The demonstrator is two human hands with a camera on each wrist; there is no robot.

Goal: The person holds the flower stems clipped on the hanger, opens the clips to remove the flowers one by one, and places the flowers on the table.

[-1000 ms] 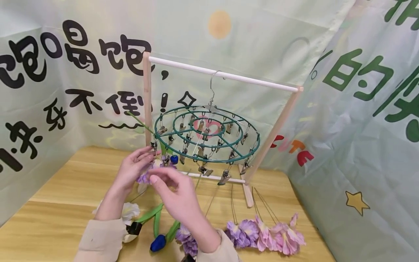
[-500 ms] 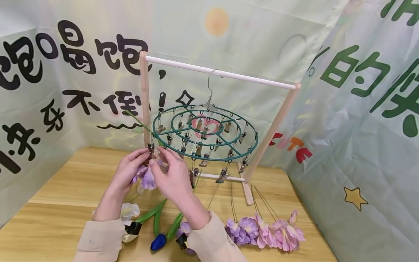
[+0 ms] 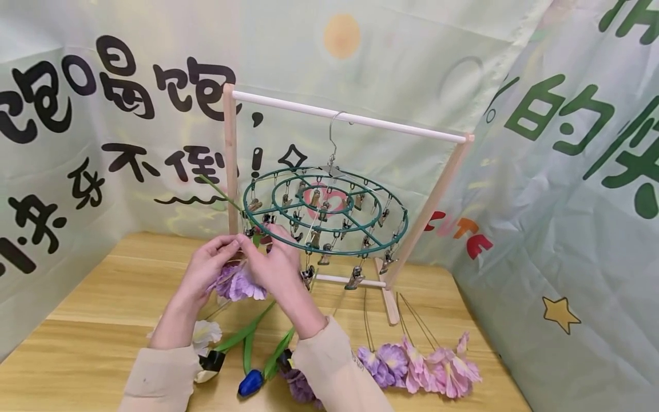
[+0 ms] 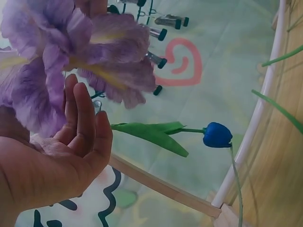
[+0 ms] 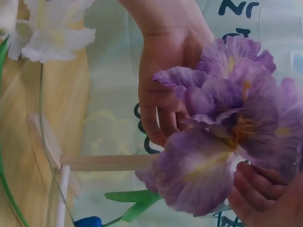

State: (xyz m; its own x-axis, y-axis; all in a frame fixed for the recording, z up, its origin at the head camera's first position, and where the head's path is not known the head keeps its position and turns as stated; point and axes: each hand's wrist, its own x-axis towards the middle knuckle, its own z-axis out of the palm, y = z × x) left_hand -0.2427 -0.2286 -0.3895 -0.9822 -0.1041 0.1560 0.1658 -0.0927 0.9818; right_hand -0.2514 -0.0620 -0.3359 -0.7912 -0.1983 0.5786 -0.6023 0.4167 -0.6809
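Observation:
A purple artificial iris (image 3: 241, 283) hangs bloom-down between both hands, near the left rim of a round green clip hanger (image 3: 321, 252). My left hand (image 3: 208, 266) pinches just above the bloom, where the stem would be; its other fingers curve loosely behind the petals in the left wrist view. My right hand (image 3: 275, 263) is close against it, its thumb tip meeting the left fingertips and its fingers reaching behind toward the rim clips. What the right fingers grip is hidden. A blue tulip (image 4: 217, 135) hangs beyond the iris.
The hanger hooks on a white bar (image 3: 350, 119) of a wooden frame (image 3: 230, 154). Metal clips (image 3: 355, 277) dangle around it. A blue tulip (image 3: 250, 382), a white flower (image 3: 206, 335), and purple (image 3: 383, 365) and pink flowers (image 3: 453, 372) lie on the table (image 3: 103, 303).
My right hand has come up and left to meet the left hand at the top of the iris, its fingers now reaching behind the hanger rim. The bloom has shifted slightly.

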